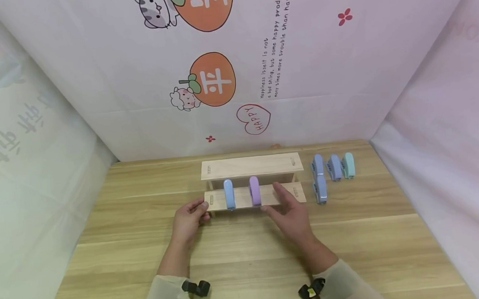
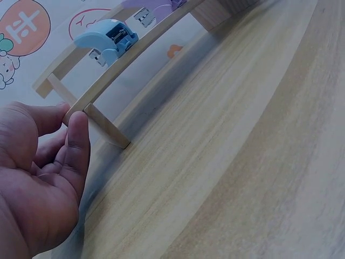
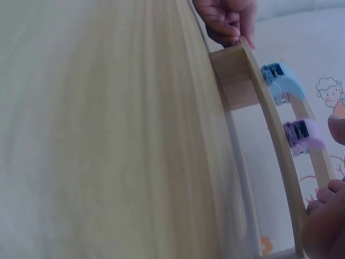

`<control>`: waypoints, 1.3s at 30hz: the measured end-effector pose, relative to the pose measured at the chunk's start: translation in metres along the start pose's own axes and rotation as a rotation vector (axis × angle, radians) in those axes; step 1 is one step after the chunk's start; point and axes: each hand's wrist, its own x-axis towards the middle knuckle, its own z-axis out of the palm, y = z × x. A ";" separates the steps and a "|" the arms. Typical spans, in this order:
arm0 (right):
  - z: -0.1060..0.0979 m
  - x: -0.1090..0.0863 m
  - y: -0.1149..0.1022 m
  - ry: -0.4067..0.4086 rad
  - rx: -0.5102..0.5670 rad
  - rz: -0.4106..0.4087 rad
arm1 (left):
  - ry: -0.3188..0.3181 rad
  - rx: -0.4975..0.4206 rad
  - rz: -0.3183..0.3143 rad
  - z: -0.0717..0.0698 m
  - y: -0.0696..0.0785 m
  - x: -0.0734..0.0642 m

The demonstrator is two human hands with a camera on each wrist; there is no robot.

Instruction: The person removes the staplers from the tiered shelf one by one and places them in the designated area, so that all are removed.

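Note:
A light wooden two-step rack (image 1: 276,194) stands on the table, with a light blue stapler (image 1: 229,194) and a purple stapler (image 1: 255,191) side by side on its lower step. At that step's left end, my left hand (image 1: 188,221) pinches the board between thumb and fingers, as the left wrist view also shows with the hand (image 2: 43,178) close up. My right hand (image 1: 293,217) is spread at the lower step's right part, thumb by the front edge near the purple stapler. In the right wrist view this hand (image 3: 330,224) is partly cut off.
To the right of the rack are several more staplers: a blue stapler (image 1: 317,165), another blue stapler (image 1: 320,190) in front of it, a periwinkle stapler (image 1: 334,168) and a mint stapler (image 1: 348,165). The rack's upper step (image 1: 251,166) bears nothing. A printed cloth (image 1: 304,117) hangs behind the table.

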 end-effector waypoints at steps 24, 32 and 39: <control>0.035 0.004 -0.012 0.023 -0.118 -0.076 | 0.005 -0.036 0.009 0.000 -0.002 0.000; 0.042 0.007 -0.017 0.005 -0.160 -0.039 | 0.001 -0.034 -0.001 0.001 -0.001 0.001; 0.050 0.010 -0.016 0.013 -0.164 -0.033 | 0.008 -0.049 0.000 0.001 -0.001 0.002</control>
